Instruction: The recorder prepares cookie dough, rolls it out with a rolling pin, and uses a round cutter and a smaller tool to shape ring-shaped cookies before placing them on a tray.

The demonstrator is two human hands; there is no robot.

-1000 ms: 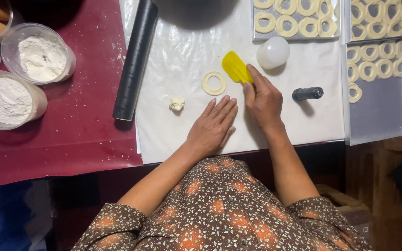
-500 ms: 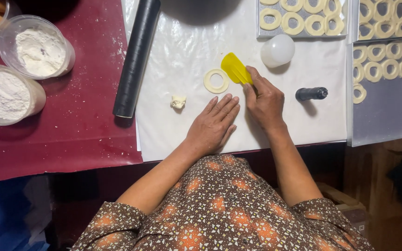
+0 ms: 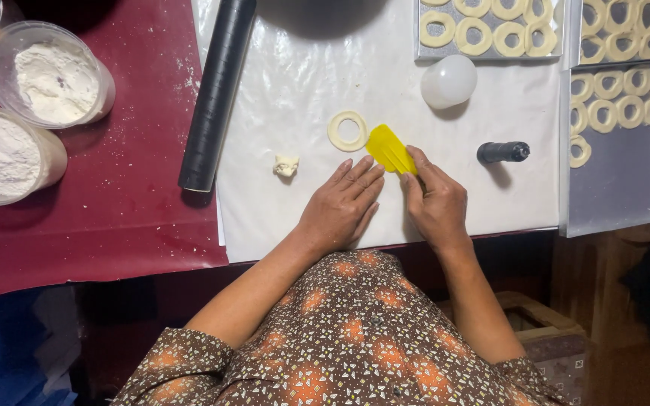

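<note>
While our right hand (image 3: 434,199) grips the yellow scraper (image 3: 389,149) touching the dough ring (image 3: 347,131), our left hand (image 3: 340,207) lies flat, fingers together — left of the ring, two tubs (image 3: 47,83) hold flour; beyond it, trays (image 3: 626,188) hold rings.

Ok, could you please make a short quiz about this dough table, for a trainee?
1. True or false: the right hand holds the yellow scraper.
2. Which thing lies left of the small dough lump? A) black rolling pin B) white round cup C) small black cutter
3. Fill in: the left hand lies flat on the white ____.

Key
1. True; its edge touches the dough ring.
2. A
3. sheet
</note>
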